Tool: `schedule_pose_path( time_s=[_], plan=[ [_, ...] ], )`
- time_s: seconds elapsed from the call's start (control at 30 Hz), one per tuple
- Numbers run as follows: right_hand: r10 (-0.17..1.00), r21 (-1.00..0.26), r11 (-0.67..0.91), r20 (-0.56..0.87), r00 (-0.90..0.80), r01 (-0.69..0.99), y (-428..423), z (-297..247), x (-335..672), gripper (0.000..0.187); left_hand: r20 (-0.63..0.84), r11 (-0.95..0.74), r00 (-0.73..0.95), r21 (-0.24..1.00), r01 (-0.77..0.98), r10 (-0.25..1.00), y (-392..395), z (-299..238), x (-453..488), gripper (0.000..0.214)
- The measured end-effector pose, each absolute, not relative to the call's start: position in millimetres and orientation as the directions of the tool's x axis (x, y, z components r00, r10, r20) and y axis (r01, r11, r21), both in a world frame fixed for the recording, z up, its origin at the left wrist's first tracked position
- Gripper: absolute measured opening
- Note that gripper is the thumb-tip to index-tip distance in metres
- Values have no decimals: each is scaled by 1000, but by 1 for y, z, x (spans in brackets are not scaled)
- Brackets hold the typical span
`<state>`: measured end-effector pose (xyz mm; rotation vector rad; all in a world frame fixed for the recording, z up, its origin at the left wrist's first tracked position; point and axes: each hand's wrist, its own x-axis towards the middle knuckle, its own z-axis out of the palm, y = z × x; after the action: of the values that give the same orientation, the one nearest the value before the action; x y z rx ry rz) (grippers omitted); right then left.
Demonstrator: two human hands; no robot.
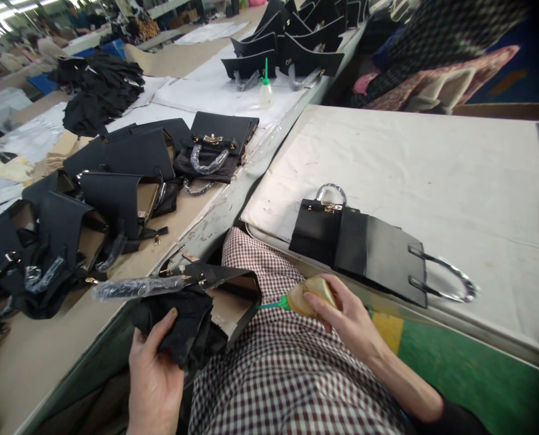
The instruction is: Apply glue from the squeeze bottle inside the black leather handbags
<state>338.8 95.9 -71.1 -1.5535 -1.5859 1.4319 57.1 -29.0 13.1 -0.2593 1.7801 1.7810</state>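
Note:
My left hand [158, 368] is closed on the black cloth lining of a black handbag [233, 290], which I hold over my lap. The bag's body gapes, showing its tan inside, and its plastic-wrapped handle [140, 287] points left. In my right hand [346, 317] is a yellowish glue bottle [312, 296], lying tilted with its thin green nozzle [274, 304] pointing left. The nozzle's tip is at the open edge of the bag; whether it touches cannot be made out. My left fingers are partly hidden behind the cloth.
An opened-out black handbag [360, 244] lies on the white table [432, 163] to the right. Several unfinished black bags [115, 193] crowd the left bench [61, 338]. Farther back stand a second bottle [266, 93] with a green nozzle and rows of black panels [312, 54].

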Motion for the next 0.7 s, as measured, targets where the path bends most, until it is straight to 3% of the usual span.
schedule_pose_path(
  time_s=[0.23, 0.7],
  plan=[
    [845, -887, -392, -452, -287, 244, 86, -77, 341, 46, -624, 67, -767, 780, -622, 150, -48, 4, 60, 18],
    [753, -873, -435, -487, -443, 221, 66, -62, 330, 42, -632, 5, -766, 772, -636, 122, -53, 2, 69, 21]
  ],
)
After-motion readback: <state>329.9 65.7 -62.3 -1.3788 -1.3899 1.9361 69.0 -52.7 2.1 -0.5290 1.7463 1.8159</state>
